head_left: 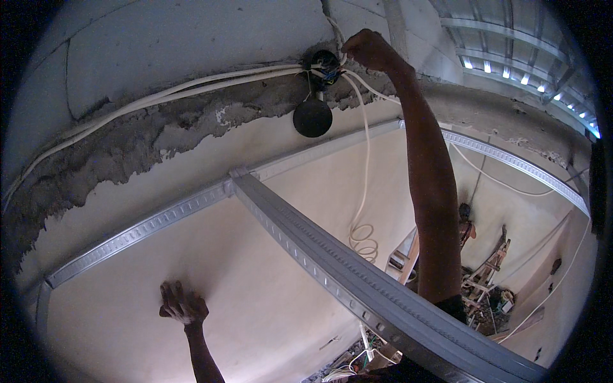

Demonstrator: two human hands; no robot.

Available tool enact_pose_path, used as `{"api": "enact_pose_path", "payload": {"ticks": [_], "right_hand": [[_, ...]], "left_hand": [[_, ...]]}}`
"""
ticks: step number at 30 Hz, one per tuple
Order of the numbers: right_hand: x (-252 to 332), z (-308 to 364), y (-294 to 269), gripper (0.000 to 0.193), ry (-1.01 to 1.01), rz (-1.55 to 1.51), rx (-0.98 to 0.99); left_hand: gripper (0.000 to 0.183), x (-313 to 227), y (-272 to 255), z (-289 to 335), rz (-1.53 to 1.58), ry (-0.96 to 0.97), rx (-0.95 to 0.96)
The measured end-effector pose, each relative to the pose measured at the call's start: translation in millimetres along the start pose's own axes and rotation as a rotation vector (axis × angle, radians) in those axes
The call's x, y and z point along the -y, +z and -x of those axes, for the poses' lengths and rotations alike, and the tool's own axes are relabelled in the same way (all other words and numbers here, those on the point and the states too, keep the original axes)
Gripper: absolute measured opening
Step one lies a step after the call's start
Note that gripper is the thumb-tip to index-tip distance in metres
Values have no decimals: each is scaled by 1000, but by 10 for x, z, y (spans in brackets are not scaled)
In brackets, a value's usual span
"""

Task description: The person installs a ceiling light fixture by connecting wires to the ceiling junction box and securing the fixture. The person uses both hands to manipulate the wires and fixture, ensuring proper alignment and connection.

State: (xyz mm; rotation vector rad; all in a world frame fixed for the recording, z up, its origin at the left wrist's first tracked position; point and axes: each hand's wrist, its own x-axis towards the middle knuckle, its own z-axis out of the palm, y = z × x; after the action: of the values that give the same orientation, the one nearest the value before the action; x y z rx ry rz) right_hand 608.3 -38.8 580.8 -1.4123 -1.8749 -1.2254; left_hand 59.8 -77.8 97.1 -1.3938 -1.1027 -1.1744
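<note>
High on the wall, my right hand (373,50) is raised with its fingers closed at a white cable (343,56) beside a round black junction box (325,66). Thin coloured wires show inside the box. A round black lid (313,118) hangs just below it. Lower down to the left, my left hand (183,303) rests on the pale plastered wall (255,255) with its fingers apart, holding nothing. Another white cable (366,140) drops from the box and ends in loose coils (364,242) lower down.
A perforated metal profile (147,220) runs along the wall. A grey metal beam (357,271) crosses in front of me toward the lower right. White cables (172,90) lead left from the box. Far below lie wooden pieces (488,271) and rubble. Corrugated roofing (517,45) is at upper right.
</note>
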Motion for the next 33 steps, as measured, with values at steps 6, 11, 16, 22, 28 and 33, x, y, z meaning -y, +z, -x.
{"api": "enact_pose_path", "payload": {"ticks": [6,11,16,22,28,33], "right_hand": [[71,-19,107,14,-2,-25,14],[166,-89,195,12,5,11,92],[2,-17,127,23,-97,-252,171],[32,25,194,50,221,-767,235],[28,-113,281,53,39,-321,122],[97,-151,329,56,25,-91,-8]], "left_hand": [[45,-20,41,-61,-8,32,-31],[50,30,6,37,0,26,-7],[51,45,36,58,30,21,22],[52,45,52,69,-17,16,15],[50,27,48,46,-33,14,1],[50,24,6,27,-13,7,0]]}}
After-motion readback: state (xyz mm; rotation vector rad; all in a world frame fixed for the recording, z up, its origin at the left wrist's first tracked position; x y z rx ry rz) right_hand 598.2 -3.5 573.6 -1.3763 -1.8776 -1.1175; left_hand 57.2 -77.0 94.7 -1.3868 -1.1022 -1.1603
